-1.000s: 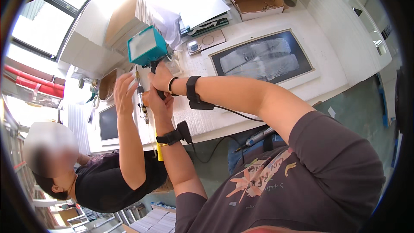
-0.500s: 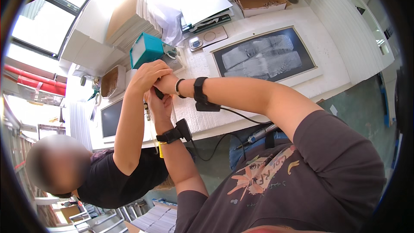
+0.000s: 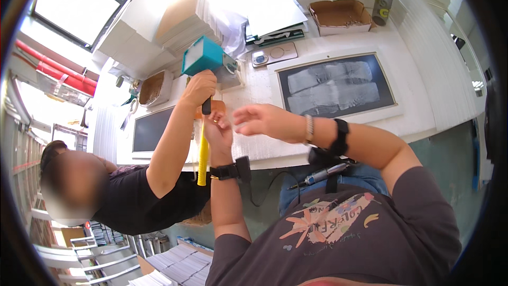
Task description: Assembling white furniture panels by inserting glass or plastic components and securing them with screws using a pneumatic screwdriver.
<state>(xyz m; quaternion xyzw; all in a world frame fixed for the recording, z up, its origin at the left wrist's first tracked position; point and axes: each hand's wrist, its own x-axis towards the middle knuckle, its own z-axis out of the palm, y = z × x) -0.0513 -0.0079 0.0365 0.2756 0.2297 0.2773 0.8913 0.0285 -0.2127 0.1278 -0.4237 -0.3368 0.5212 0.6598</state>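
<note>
Gripping yellow-handled mallet (image 3: 202, 127): co-worker's hand (image 3: 198, 88) clamped near teal head (image 3: 201, 55), 12 o'clock. Left hand (image 3: 218, 133) touching handle, closure unclear; right hand (image 3: 263, 121) spread, empty. Likely top-heavy, rigid; hold mid-handle.

I wear a grey-brown short-sleeved T-shirt (image 3: 338, 243) with a colourful print (image 3: 323, 220) across the chest: pink, orange and yellow shapes around lettering. Below it show blue jeans (image 3: 365, 172). On my left wrist sits a black strap (image 3: 225, 171) with a small black box (image 3: 243, 168) fixed to it; a thin dark cable (image 3: 262, 193) loops off from there. My right wrist carries a black band (image 3: 340, 136) of the same kind, with a pale beaded bracelet (image 3: 309, 129) just beside it. Both forearms are bare, and both hands (image 3: 219, 130) are gloveless.
</note>
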